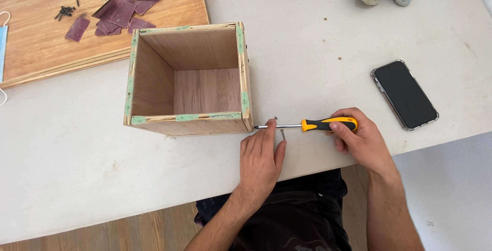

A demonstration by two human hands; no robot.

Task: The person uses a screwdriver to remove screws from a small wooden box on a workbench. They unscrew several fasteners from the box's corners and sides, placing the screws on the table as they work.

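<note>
White worktable [359, 51]: our right hand [359, 138], fingers clamped on a yellow-handled screwdriver [307, 125] lying level, tip at the open plywood box [188, 79]. Our left hand [261, 161] flat beneath, fingers together beside a loose screw [283, 134]. Phone [404, 94] right.

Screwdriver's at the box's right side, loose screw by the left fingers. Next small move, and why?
Probably pick up the loose screw with the left hand and set it against the screwdriver tip. The right hand grips the yellow-black handle and the tip lies level by the wooden box corner, but no screw sits on it; the screw lies flat on the table beside the fingers.
</note>
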